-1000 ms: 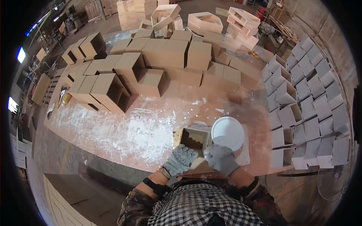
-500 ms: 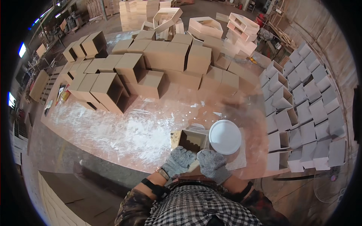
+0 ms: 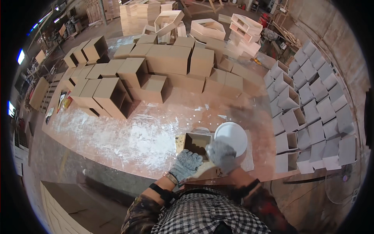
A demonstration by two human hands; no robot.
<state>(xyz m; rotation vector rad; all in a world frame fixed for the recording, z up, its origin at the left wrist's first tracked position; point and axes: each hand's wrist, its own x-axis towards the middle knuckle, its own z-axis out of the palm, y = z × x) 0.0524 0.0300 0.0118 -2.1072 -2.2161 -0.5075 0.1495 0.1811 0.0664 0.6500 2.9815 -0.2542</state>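
Note:
A small open-topped box (image 3: pixel 196 141), brown inside with a scalloped shape along its inner wall, sits at the table's near edge. My left hand (image 3: pixel 187 163), in a grey knit glove, is closed on the box's near left rim. At the box's right side is my right hand (image 3: pixel 223 155), also gloved; motion blur hides how its fingers are held. It overlaps the lower left part of a round white lid or tub top (image 3: pixel 233 134). A yellowish printed piece (image 3: pixel 180 142) shows against the box's left side.
Rows of brown boxes (image 3: pixel 167 58) cover the far part of the reddish table (image 3: pixel 187 109), which has white powdery smears. Pale wooden frames (image 3: pixel 208 29) are stacked behind. Grey-white boxes (image 3: pixel 311 109) stand piled at the right. A fan (image 3: pixel 339 187) is at the lower right.
My right hand has moved slightly up and right from the box's near rim to its right side, now partly over the white lid. My left hand stays on the box.

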